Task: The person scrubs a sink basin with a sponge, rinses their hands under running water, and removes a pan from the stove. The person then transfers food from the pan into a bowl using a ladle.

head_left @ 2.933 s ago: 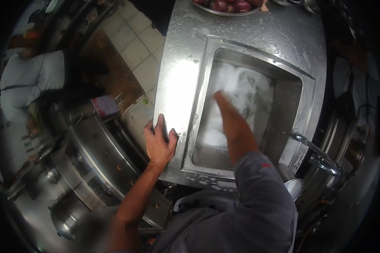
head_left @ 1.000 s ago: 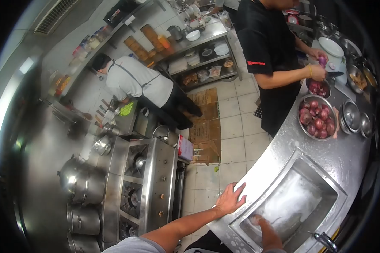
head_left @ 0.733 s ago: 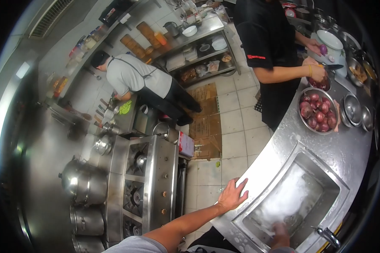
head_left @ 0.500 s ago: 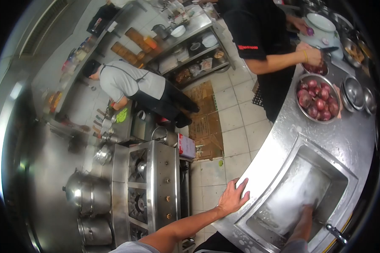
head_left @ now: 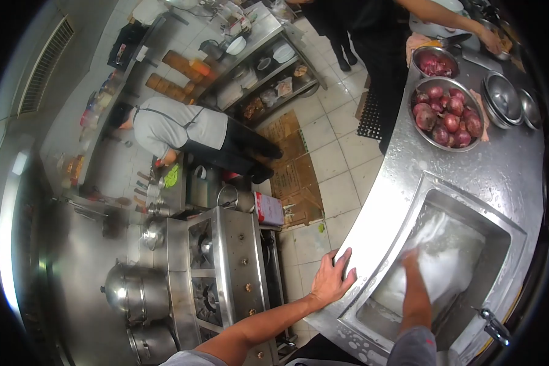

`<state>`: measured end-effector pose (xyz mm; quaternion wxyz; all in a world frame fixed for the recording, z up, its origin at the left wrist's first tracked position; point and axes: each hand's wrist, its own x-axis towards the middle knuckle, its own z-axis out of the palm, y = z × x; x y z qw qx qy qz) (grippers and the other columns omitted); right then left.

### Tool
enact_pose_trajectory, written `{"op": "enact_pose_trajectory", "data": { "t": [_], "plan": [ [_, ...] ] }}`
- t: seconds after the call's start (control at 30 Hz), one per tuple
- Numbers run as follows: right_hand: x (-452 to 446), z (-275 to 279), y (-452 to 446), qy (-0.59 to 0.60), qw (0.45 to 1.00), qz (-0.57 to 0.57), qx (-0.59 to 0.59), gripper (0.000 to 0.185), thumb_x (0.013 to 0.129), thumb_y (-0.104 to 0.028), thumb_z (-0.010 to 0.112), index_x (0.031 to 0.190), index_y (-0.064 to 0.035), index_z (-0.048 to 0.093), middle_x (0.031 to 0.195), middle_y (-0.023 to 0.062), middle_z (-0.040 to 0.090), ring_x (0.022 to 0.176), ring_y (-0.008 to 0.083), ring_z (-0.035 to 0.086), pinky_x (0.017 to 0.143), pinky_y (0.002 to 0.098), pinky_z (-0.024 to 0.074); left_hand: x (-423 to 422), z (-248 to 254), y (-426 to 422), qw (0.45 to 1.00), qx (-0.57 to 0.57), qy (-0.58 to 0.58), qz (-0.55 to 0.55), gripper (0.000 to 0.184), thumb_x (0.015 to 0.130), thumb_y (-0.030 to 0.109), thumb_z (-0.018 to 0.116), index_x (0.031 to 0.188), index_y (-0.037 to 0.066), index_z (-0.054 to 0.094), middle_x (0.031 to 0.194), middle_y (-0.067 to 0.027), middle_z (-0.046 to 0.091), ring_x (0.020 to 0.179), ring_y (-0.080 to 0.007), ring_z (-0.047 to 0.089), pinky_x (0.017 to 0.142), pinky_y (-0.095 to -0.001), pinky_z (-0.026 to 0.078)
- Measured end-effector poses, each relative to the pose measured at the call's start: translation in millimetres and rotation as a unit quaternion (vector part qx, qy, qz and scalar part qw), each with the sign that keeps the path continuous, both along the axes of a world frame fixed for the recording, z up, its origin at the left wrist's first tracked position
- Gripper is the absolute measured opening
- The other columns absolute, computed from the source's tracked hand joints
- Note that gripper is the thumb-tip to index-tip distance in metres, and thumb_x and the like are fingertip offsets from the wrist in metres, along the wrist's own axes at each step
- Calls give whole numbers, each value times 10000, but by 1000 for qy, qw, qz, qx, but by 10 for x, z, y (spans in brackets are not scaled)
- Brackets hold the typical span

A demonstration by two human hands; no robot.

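My left hand (head_left: 332,279) rests on the near edge of the steel counter (head_left: 391,210), fingers spread, with nothing in it. Inside the steel sink (head_left: 500,256), my right hand (head_left: 411,258) reaches into cloudy water with white suds (head_left: 443,256), near the left wall. Its fingers are blurred and partly covered by the suds, so I cannot see whether they hold anything. A tap (head_left: 494,328) stands at the sink's right rim.
A bowl of whole red onions (head_left: 450,114) stands beyond the sink, beside a smaller bowl of cut onion (head_left: 435,63) and stacked steel bowls (head_left: 501,100). A co-worker's arm (head_left: 448,15) reaches across the counter. Another person (head_left: 180,125) bends at the left counter, behind the stove (head_left: 226,274).
My right hand has swept from the sink's right side to its left, shifting the suds. My left hand stays at the counter edge. The co-worker's hand has left the knife and reaches farther right.
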<state>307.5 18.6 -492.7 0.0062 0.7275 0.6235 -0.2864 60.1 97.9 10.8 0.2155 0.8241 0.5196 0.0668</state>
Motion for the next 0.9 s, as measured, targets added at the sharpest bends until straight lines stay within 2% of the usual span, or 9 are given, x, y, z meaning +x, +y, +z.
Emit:
{"op": "enact_pose_trajectory", "data": {
  "t": [0.1, 0.2, 0.23, 0.27, 0.4, 0.5, 0.6, 0.67, 0.9],
  "plan": [
    [-479, 1563, 172, 13, 990, -48, -135, 391, 929, -281, 541, 1247, -73, 631, 1328, 160, 596, 1236, 297, 567, 1057, 444, 450, -1, 68, -15, 1000, -3, 6, -3, 605, 921, 347, 614, 1446, 105, 437, 1308, -281, 428, 1195, -444, 472, 991, -480, 452],
    [-779, 935, -453, 1, 998, 47, 49, 501, 872, -290, 616, 1341, -117, 575, 1383, 148, 560, 1245, 290, 557, 1022, 380, 474, 29, 129, 3, 1000, -8, 6, 3, 598, 924, 351, 607, 1444, 108, 439, 1303, -276, 436, 1200, -434, 466, 987, -472, 457],
    [-753, 1312, -564, -1, 993, 111, 45, 494, 829, -274, 633, 1290, -96, 621, 1284, 161, 626, 1161, 297, 608, 956, 376, 512, 22, 134, -10, 1000, -15, 11, 7, 595, 924, 352, 606, 1442, 108, 443, 1302, -274, 438, 1201, -431, 466, 990, -471, 455],
    [-794, 1150, -638, 102, 987, 110, -51, 474, 862, -311, 555, 1222, -17, 646, 1307, 202, 589, 1204, 329, 576, 1039, 392, 451, 15, 126, -13, 1000, -15, 5, 8, 595, 924, 352, 606, 1442, 108, 443, 1302, -274, 438, 1201, -431, 466, 990, -471, 455],
    [-1096, 839, -871, 92, 953, 223, -184, 485, 886, -329, 503, 1220, -11, 655, 1227, 199, 654, 1208, 343, 592, 1022, 439, 467, -3, 99, -32, 1000, -12, -6, 1, 596, 932, 356, 595, 1453, 116, 432, 1300, -305, 420, 1174, -465, 477, 992, -493, 443],
    [-972, 1872, -779, 159, 939, 113, -282, 437, 897, -310, 476, 1157, -36, 695, 1268, 193, 636, 1216, 337, 593, 1036, 438, 462, -12, 120, -32, 1000, -15, 1, 5, 597, 932, 358, 597, 1453, 117, 433, 1299, -306, 421, 1176, -464, 475, 993, -494, 443],
    [-719, 1547, -1164, 90, 941, 202, -257, 405, 895, -252, 426, 1073, -56, 733, 1223, 172, 669, 1140, 331, 638, 986, 446, 491, -5, 107, -46, 1000, -10, -7, 8, 600, 929, 359, 600, 1452, 116, 434, 1297, -301, 425, 1177, -461, 474, 998, -493, 441],
    [-335, 1389, -1543, 113, 939, 96, -311, 386, 859, -253, 519, 1130, -61, 714, 1281, 189, 629, 1194, 321, 607, 1010, 424, 482, -27, 96, -37, 1000, 8, -6, 2, 597, 925, 356, 606, 1446, 115, 443, 1287, -284, 440, 1177, -443, 479, 1000, -490, 441],
    [1166, 1224, -1707, -60, 959, -143, -236, 464, 860, -312, 542, 1243, -68, 640, 1361, 171, 572, 1266, 315, 540, 1067, 445, 421, -79, 166, 16, 1000, 10, 15, 11, 594, 921, 354, 615, 1441, 114, 460, 1260, -262, 473, 1143, -417, 509, 964, -460, 478]
  ]
}}
